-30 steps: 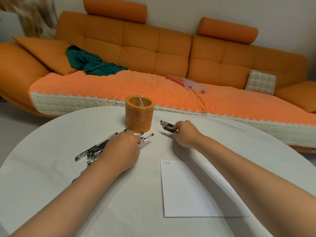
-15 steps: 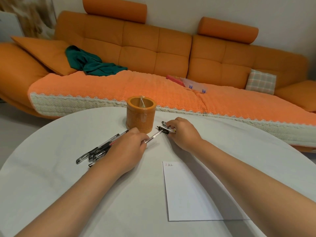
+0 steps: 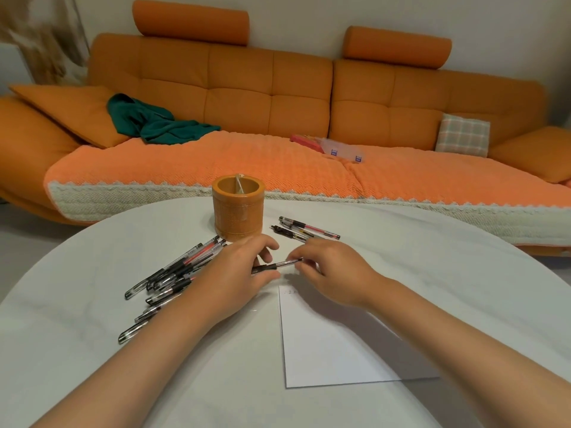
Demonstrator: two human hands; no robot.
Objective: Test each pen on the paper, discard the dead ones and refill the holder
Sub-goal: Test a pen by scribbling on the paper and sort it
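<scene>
Just in front of the holder, both hands grip one pen: left hand its barrel, right hand pinching its tip.

Both hands hold one pen between them above the white table: left hand gripping its barrel, right hand apparently pinching the tip end. A paper sheet lies just below.

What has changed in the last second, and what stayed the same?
The right hand let go of its two pens, now lying right of the holder, and moved to the left hand; both now pinch one pen. Holder, paper and pen pile stayed.
</scene>
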